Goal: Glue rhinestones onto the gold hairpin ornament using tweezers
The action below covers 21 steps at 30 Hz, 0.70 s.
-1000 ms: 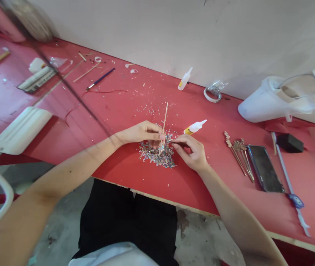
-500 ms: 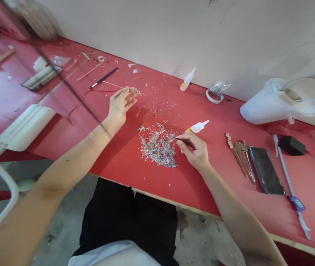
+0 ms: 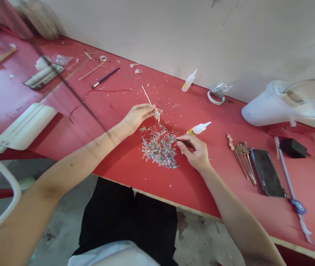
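A heap of small glittery bits (image 3: pixel 160 149) lies on the red table (image 3: pixel 115 159). Just above its upper edge, my left hand (image 3: pixel 139 116) pinches a thin pale stick (image 3: pixel 146 95) whose lower end carries a cluster of shiny pieces (image 3: pixel 157 115). My right hand (image 3: pixel 195 149) is closed on a dark thin tool (image 3: pixel 182 140), its tip at the heap's right edge. Right behind that hand lies a white glue bottle (image 3: pixel 200 128) with a yellow label, partly covered by the fingers.
Another glue bottle (image 3: pixel 190 80) stands near the wall, beside a tape ring (image 3: pixel 216 96). Metal hairpins (image 3: pixel 237 157), a phone (image 3: pixel 267 172) and a white jug (image 3: pixel 268 103) are at the right. A brush (image 3: pixel 105 78) and a white power bank (image 3: pixel 26 126) lie left.
My left hand has moved right and toward me, bringing the stick and its shiny cluster from the back left to the heap's upper edge. My right hand has stayed nearly still.
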Tool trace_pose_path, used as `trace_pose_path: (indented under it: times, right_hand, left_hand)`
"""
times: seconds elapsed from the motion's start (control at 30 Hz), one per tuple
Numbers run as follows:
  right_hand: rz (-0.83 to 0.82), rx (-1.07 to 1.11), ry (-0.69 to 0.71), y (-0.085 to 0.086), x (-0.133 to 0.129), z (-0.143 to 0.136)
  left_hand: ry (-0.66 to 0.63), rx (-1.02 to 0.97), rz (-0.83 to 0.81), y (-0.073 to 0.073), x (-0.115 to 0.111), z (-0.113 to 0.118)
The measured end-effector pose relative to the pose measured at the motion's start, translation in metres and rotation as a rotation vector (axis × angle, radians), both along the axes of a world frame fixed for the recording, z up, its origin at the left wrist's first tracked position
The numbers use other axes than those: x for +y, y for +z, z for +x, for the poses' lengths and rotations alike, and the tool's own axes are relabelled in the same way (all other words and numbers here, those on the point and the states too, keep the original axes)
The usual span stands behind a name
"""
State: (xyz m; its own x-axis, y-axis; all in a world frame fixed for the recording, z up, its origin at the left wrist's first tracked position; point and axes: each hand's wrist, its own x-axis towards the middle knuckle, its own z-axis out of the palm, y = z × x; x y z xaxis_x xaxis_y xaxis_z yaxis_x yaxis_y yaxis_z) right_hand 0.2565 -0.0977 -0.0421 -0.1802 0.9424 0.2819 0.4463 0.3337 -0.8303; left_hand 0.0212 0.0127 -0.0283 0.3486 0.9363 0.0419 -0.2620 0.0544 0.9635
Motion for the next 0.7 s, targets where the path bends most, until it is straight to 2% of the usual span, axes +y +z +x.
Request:
trace_pose_path:
  times: [0.17, 0.33, 0.5, 0.57, 0.6, 0.7]
  right_hand:
    - [0.002, -0.016, -0.009, 0.001, 0.001, 0.0]
    - [-0.006, -0.011, -0.001, 0.003, 0.001, 0.0]
    - [-0.008, -0.004, 0.022, 0.002, 0.0, 0.001]
    - [-0.017, -0.002, 0.004, 0.001, -0.001, 0.001]
    - [-0.023, 0.003, -0.01, 0.0, -0.002, 0.001]
    - [-0.019, -0.015, -0.026, -0.001, -0.001, -0.001]
  left_hand:
    - [-0.221, 0.041, 0.035, 0.002, -0.016, 0.01]
    - [-0.472, -0.017, -0.07, 0.0, -0.027, 0.016]
    - [-0.587, -0.097, -0.126, -0.002, -0.031, 0.016]
    - [-0.54, -0.098, -0.137, 0.001, -0.031, 0.016]
    - [-0.466, -0.092, -0.124, 0.004, -0.029, 0.015]
    - [-0.135, -0.085, -0.072, 0.01, -0.019, 0.009]
